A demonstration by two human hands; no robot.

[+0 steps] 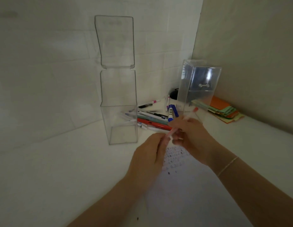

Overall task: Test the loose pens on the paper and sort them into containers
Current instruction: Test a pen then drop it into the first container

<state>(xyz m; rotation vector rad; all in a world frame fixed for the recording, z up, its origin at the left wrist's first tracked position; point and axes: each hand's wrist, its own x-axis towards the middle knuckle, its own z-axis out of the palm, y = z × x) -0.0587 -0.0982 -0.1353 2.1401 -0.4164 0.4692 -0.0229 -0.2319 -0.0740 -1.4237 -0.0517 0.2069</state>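
Pink pen [183, 122] gripped by both hands, left hand [149, 154] and right hand [190, 133]; fingers blurred, pen middle hidden. Paper [188, 190] partly covered by arms. White bench [60, 169], tiled wall corner.

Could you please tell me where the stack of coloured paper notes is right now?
In the head view, the coloured paper notes lie at the far right of the table, against the wall, just right of the closed clear container.

The scene is dim and flat, with soft, faint shadows. Both hands, the left hand [148, 154] and right hand [192, 134], are motion-blurred. Beyond the right hand, a clear box [199, 86] carries bright glare. Wide-angle distortion bends the edges.
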